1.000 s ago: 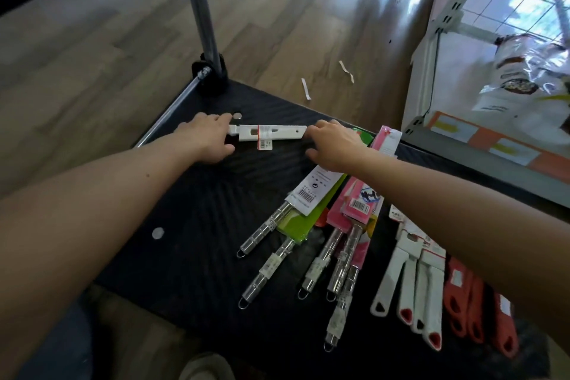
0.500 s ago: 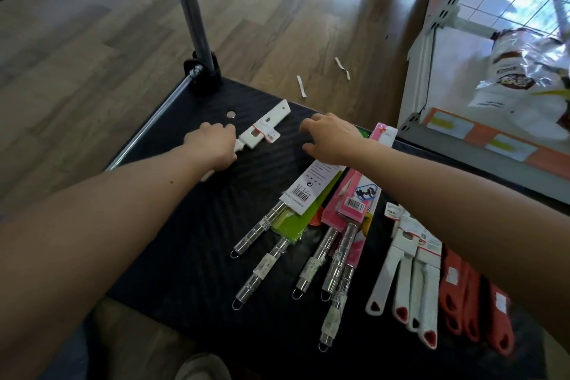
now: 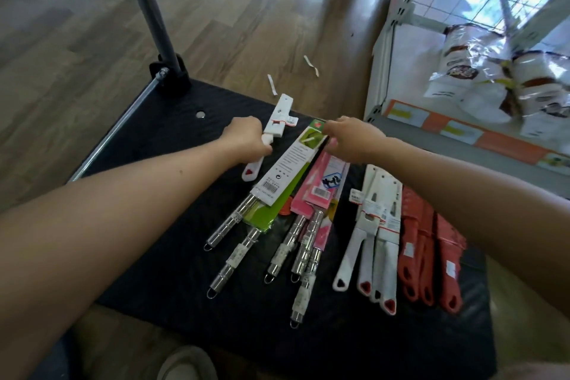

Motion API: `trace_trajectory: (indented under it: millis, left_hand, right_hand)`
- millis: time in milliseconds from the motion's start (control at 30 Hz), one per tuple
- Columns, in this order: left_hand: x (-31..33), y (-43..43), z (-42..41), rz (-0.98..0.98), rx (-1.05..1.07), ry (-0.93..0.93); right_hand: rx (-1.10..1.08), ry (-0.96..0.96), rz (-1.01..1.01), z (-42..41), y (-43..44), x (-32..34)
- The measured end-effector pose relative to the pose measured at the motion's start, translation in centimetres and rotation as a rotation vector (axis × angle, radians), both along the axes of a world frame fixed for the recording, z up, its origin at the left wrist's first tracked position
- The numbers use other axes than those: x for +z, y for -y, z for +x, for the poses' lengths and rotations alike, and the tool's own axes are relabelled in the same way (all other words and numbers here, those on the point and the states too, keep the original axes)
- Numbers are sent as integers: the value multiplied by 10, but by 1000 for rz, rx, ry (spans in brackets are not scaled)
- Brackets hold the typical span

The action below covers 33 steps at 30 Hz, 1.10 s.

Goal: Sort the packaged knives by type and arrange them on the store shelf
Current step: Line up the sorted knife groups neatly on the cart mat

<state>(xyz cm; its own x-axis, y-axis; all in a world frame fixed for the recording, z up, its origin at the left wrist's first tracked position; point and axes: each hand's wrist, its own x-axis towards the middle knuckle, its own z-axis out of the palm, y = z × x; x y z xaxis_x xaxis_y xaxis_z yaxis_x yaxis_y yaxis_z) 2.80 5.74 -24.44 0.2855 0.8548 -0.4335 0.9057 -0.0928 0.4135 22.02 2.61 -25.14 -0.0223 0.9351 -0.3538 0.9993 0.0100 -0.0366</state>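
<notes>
Head view: the left hand (image 3: 246, 140) is curled round the handle of a white sheathed knife (image 3: 279, 116), blade end pointing away past the knuckles. The right hand (image 3: 354, 139), just right of it, has its fingertips at the top of a green-carded knife (image 3: 290, 176) (pinching or only touching, I cannot tell). Below that wrist, white-handled knives (image 3: 385, 256) and red-handled knives (image 3: 444, 241) lie on the black cart deck (image 3: 240, 333).
</notes>
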Motion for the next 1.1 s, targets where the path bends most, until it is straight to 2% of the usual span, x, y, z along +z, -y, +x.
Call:
trace_trajectory:
  millis: [267, 500, 667, 800, 1100]
  left_hand:
    - [1, 75, 64, -39, -109, 188]
    - [-7, 124, 108, -120, -87, 338]
    - [-21, 140, 118, -78, -66, 286]
    - [-24, 141, 121, -118, -43, 277]
    - [-19, 134, 124, -95, -103, 251]
  right_hand:
    - [-242, 84, -90, 95, 68, 20]
    - [-293, 89, -134, 128, 104, 27]
    - [-281, 71, -139, 130, 109, 25]
    - [-273, 54, -139, 127, 112, 23]
    - [-256, 55, -186, 121, 118, 12]
